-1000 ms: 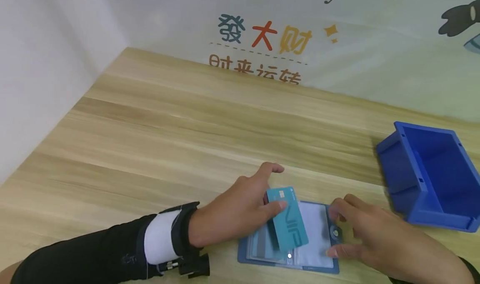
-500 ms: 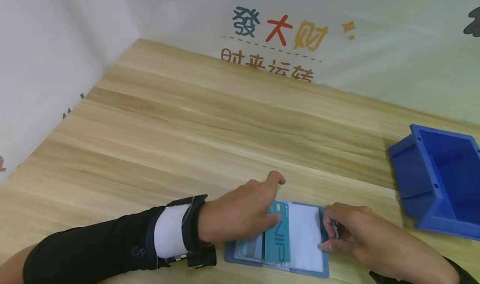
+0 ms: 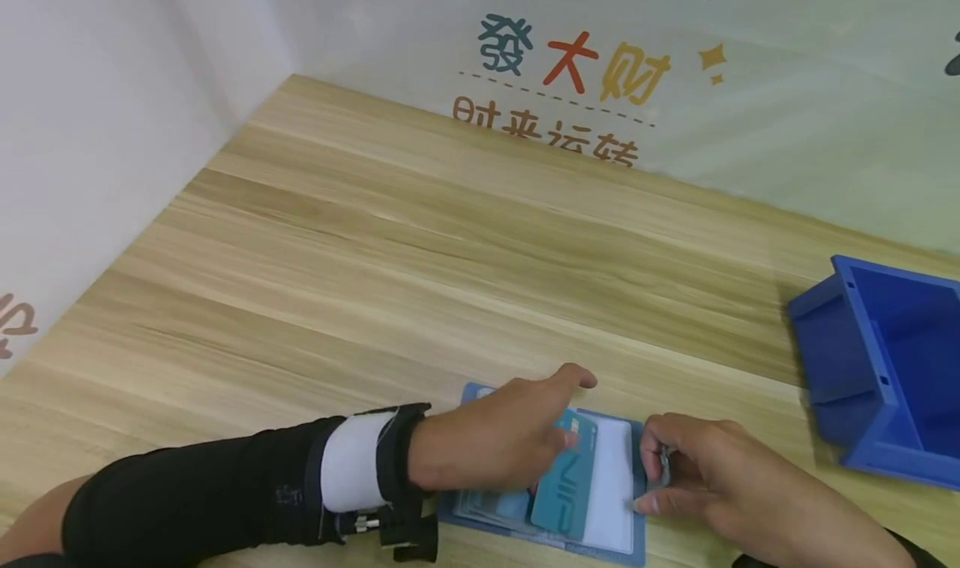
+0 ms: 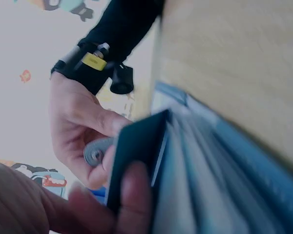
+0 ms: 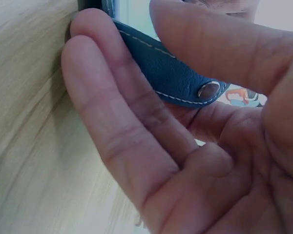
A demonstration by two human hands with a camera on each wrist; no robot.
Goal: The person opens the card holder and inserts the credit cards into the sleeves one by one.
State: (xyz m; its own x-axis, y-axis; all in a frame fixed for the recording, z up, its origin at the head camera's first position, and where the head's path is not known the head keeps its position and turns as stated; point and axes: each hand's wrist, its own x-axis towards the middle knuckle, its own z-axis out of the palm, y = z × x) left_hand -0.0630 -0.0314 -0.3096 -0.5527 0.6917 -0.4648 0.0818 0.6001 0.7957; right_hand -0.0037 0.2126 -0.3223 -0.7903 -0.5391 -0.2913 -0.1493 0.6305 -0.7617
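Observation:
A blue card holder (image 3: pixel 639 539) lies spread out on the table, with clear sleeves on its left half and a white page (image 3: pixel 611 485) on its right. My left hand (image 3: pixel 498 435) pinches a teal VIP card (image 3: pixel 566 489), tilted over the middle of the holder. In the left wrist view, the card (image 4: pixel 134 146) stands next to the fanned sleeves (image 4: pixel 200 170). My right hand (image 3: pixel 712 476) grips the holder's right edge by its snap strap. The right wrist view shows the strap (image 5: pixel 156 68) between thumb and fingers, its metal snap (image 5: pixel 208 89) facing out.
To the right stands a blue plastic bin (image 3: pixel 862 368), its open side facing up. Wood-grain table (image 3: pixel 375 260) stretches behind the hands up to a printed white backdrop (image 3: pixel 390 35).
The teal card has come down closer to the holder and overlaps the white page. My right fingers have closed round the strap at the edge. The head view has shifted.

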